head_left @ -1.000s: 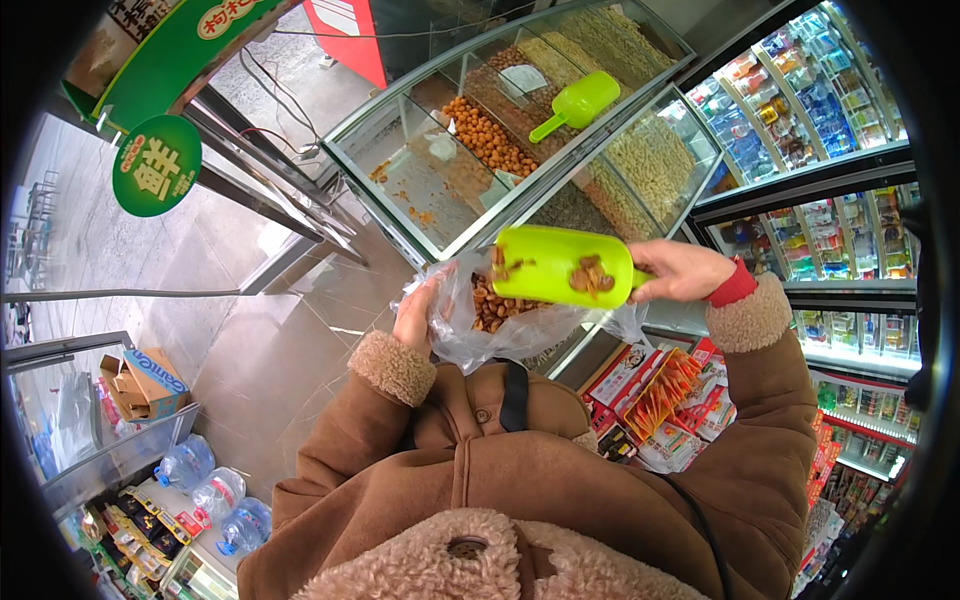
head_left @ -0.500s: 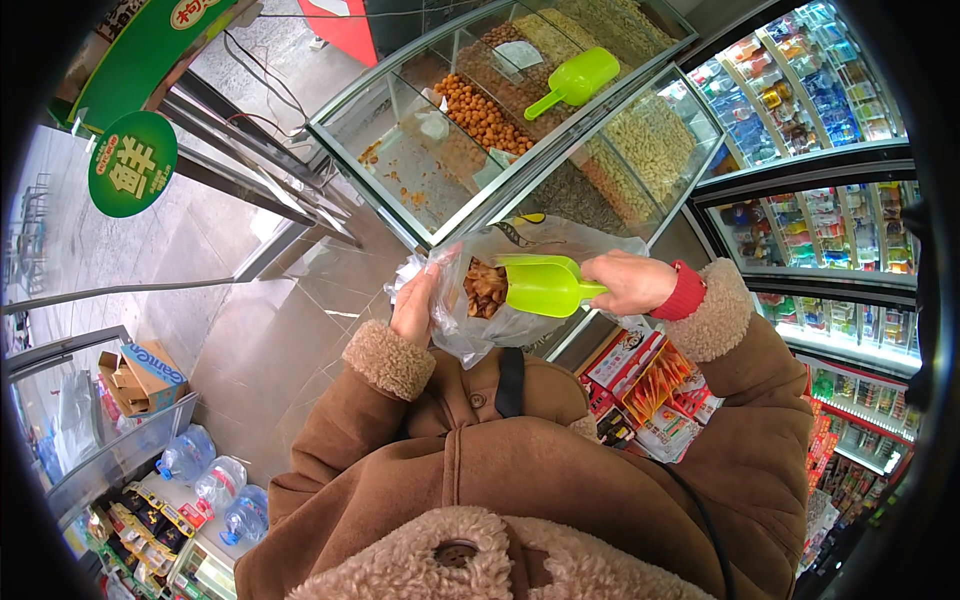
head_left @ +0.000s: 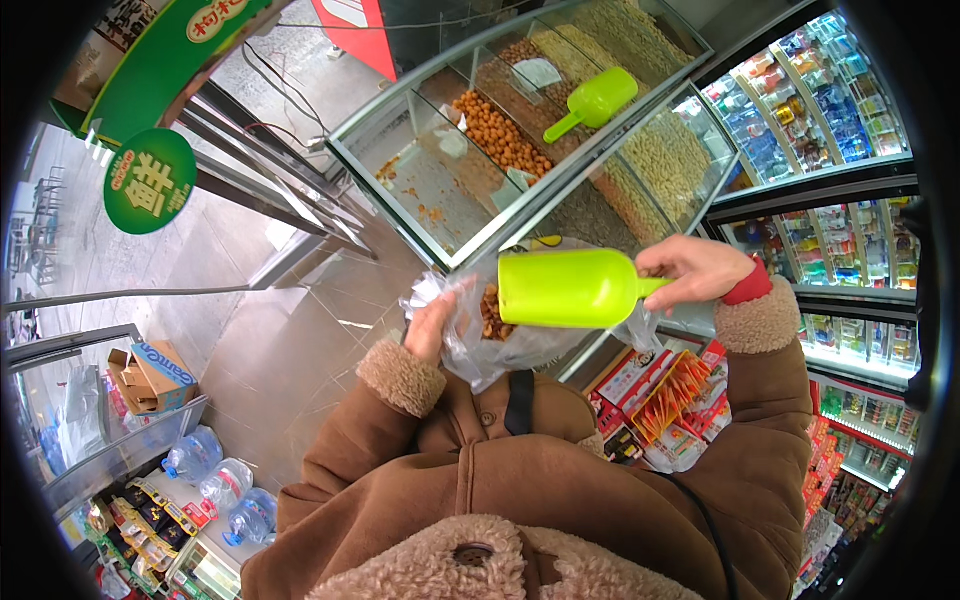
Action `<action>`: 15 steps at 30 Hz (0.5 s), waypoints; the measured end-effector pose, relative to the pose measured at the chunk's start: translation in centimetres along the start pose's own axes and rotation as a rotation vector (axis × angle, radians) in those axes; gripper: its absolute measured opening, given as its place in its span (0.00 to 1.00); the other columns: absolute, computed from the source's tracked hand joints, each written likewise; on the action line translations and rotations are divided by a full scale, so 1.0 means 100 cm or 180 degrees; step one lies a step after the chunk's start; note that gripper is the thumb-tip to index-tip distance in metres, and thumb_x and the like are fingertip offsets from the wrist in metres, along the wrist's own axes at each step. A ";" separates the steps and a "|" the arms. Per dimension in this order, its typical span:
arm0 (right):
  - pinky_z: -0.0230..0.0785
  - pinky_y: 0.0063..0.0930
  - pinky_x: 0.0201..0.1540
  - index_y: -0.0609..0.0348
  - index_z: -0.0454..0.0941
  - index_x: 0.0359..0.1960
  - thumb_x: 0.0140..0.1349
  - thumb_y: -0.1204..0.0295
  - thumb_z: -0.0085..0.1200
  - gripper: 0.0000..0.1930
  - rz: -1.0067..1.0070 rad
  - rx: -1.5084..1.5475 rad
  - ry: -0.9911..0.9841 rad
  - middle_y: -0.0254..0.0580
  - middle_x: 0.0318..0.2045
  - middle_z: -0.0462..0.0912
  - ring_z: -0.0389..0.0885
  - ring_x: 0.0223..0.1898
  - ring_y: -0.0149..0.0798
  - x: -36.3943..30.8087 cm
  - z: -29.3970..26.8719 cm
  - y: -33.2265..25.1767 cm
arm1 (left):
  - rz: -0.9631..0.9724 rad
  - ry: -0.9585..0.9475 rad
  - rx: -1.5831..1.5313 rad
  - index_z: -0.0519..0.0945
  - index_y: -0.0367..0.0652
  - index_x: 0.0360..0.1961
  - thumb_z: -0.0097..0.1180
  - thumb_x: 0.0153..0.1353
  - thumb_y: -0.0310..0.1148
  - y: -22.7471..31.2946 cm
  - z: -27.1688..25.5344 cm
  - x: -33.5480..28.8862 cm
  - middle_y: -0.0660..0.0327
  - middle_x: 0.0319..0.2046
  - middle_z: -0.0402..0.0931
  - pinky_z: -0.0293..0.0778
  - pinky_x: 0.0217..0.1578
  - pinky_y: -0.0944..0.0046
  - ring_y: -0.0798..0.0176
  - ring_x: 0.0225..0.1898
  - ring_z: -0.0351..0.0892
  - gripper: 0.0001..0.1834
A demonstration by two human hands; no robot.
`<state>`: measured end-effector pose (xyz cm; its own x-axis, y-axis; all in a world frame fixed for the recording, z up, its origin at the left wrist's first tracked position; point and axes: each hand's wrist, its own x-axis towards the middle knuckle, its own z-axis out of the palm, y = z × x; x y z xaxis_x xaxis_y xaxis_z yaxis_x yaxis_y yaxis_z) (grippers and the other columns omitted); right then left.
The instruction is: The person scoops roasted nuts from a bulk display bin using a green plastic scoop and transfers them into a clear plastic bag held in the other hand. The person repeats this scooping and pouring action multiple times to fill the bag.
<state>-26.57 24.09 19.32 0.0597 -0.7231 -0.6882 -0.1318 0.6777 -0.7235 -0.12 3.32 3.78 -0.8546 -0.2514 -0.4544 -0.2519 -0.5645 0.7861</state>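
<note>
A lime-green scoop is in my right hand, with the fingers closed round its short handle. It is raised over a clear plastic bag, covering much of the bag's mouth. My left hand grips the bag's left side, its fingers partly hidden in the crumpled plastic. Brown pieces of snack food show inside the bag, just left of the scoop's edge. Whether anything lies in the scoop cannot be seen.
Ahead stands a glass bin case with round orange-brown snacks, pale grains and a second green scoop. Lit drink coolers line the right. Red snack boxes sit beside my right arm; water bottles stand lower left.
My right hand has lifted the scoop up out of the bag and drawn it slightly right. My left hand still holds the bag. The view has shifted a little.
</note>
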 end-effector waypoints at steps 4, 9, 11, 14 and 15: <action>0.68 0.19 0.25 0.65 0.72 0.31 0.57 0.71 0.56 0.09 -0.0455 -0.0165 0.0717 0.33 0.23 0.76 0.74 0.21 0.24 0.032 -0.026 -0.025 | -0.0317 -0.0216 0.0220 0.72 0.36 0.55 0.40 0.65 0.45 0.003 0.002 -0.015 0.67 0.25 0.68 0.58 0.31 0.72 0.73 0.30 0.63 0.26; 0.70 0.39 0.33 0.70 0.75 0.32 0.53 0.70 0.58 0.12 -0.0775 -0.2387 0.1457 0.53 0.27 0.79 0.78 0.28 0.50 0.134 -0.031 -0.052 | -0.0643 -0.0365 0.0228 0.73 0.35 0.54 0.41 0.66 0.44 -0.001 -0.006 -0.021 0.69 0.23 0.65 0.55 0.31 0.73 0.74 0.27 0.59 0.25; 0.72 0.39 0.37 0.69 0.76 0.30 0.53 0.70 0.58 0.12 -0.0457 -0.2642 0.1278 0.55 0.26 0.78 0.80 0.31 0.51 0.172 -0.025 -0.058 | -0.0650 -0.0360 0.0133 0.72 0.36 0.55 0.41 0.66 0.44 -0.002 -0.010 -0.020 0.70 0.22 0.64 0.54 0.30 0.73 0.74 0.26 0.57 0.25; 0.74 0.39 0.38 0.67 0.78 0.30 0.50 0.74 0.58 0.09 -0.0362 -0.3082 0.1141 0.56 0.30 0.81 0.81 0.37 0.53 0.214 -0.018 -0.063 | -0.0926 -0.0181 -0.0110 0.73 0.36 0.55 0.42 0.65 0.45 -0.003 -0.012 -0.020 0.71 0.21 0.63 0.53 0.28 0.73 0.75 0.24 0.56 0.25; 0.74 0.39 0.38 0.67 0.79 0.30 0.48 0.75 0.58 0.08 -0.0441 -0.3144 0.1171 0.57 0.31 0.81 0.81 0.38 0.54 0.226 -0.016 -0.063 | -0.0943 -0.0207 -0.0254 0.73 0.36 0.55 0.43 0.65 0.45 -0.003 -0.014 -0.019 0.69 0.24 0.67 0.57 0.29 0.73 0.74 0.26 0.60 0.25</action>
<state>-25.95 3.27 8.38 -0.1453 -0.8936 -0.4247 -0.9016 0.2964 -0.3152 2.23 2.85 3.85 -0.7772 -0.0175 -0.6290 -0.4600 -0.6663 0.5868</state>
